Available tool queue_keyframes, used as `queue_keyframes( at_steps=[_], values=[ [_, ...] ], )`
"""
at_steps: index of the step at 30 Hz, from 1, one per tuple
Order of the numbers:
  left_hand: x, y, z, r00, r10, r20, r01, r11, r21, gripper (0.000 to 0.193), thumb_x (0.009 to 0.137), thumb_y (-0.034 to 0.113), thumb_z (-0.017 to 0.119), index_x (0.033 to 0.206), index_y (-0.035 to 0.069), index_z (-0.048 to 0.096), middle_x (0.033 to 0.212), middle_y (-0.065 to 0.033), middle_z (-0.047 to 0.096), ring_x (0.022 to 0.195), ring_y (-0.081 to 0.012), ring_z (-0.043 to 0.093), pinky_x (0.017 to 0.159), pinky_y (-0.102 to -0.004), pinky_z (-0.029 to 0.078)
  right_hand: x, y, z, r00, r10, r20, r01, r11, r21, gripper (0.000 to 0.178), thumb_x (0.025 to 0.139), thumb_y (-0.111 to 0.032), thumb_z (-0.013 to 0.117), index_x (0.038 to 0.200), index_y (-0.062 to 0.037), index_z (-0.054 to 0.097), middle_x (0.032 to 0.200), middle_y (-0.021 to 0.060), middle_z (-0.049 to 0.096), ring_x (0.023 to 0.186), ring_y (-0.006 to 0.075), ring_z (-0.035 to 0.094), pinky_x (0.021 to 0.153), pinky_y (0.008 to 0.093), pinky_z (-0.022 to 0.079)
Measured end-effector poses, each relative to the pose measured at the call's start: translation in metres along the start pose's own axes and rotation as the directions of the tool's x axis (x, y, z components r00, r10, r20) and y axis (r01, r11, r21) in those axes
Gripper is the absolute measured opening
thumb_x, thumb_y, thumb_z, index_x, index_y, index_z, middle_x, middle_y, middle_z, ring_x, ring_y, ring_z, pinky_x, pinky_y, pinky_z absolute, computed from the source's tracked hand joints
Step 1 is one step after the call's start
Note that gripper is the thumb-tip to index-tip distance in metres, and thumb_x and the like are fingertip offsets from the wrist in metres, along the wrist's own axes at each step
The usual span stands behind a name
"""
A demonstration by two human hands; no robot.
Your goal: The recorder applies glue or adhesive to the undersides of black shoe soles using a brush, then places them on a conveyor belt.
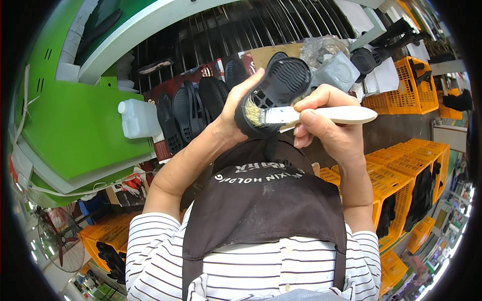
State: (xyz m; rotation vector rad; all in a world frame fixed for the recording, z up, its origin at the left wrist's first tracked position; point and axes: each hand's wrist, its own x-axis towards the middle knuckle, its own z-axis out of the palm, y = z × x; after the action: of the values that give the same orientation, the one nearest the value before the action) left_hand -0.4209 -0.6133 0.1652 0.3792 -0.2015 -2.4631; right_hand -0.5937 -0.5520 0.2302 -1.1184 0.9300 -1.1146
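Observation:
My left hand (pixel 235 111) is closed around the edge of a black shoe sole (pixel 285 78), tilted up in front of my chest with its patterned inner face showing. Between the thumb and fingers of my right hand (pixel 326 118) is a flat paintbrush (pixel 351 115) with a pale handle. Its yellowish bristles lie against the lower left end of the sole, by the square cells. Several more black soles (pixel 187 110) stand side by side on red printed cardboard, left of my left hand. Just beyond my right hand sits a translucent boxy container (pixel 335 71).
A white plastic jug (pixel 138 119) stands by the green machine panel (pixel 85 130) at left. Metal rollers (pixel 201 35) run across the far side. Yellow crates (pixel 396 175) are stacked at right, some holding black pieces. Another black sole (pixel 365 60) lies at far right.

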Motion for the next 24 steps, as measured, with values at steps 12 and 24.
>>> queue_keyframes(
  at_steps=[12,24],
  values=[
    [-0.006,0.007,0.011,0.947,-0.320,-0.020,0.307,0.887,0.344,0.052,0.100,0.036,0.035,0.110,-0.012,0.054,0.089,-0.0268,0.063,0.069,-0.0333,0.067,0.039,-0.0341,0.054,0.029,-0.001,-0.026,0.934,-0.044,0.354,0.028,0.998,0.050,0.015,0.084,-0.004,0.070,0.092,0.0058,0.062,0.076,0.0124,0.068,0.063,0.0138,0.067,0.055,0.0231,0.056],
    [-0.002,0.008,-0.020,0.916,-0.386,0.109,0.277,0.805,0.524,0.025,0.091,0.010,0.057,0.111,-0.005,0.061,0.073,-0.0166,0.064,0.052,-0.0202,0.062,0.035,-0.0245,0.045,0.076,-0.006,-0.044,0.700,0.033,0.714,0.131,0.976,-0.174,0.020,0.079,-0.011,0.077,0.089,0.0033,0.066,0.081,0.0079,0.067,0.067,0.0114,0.066,0.059,0.0224,0.055]
  ],
)
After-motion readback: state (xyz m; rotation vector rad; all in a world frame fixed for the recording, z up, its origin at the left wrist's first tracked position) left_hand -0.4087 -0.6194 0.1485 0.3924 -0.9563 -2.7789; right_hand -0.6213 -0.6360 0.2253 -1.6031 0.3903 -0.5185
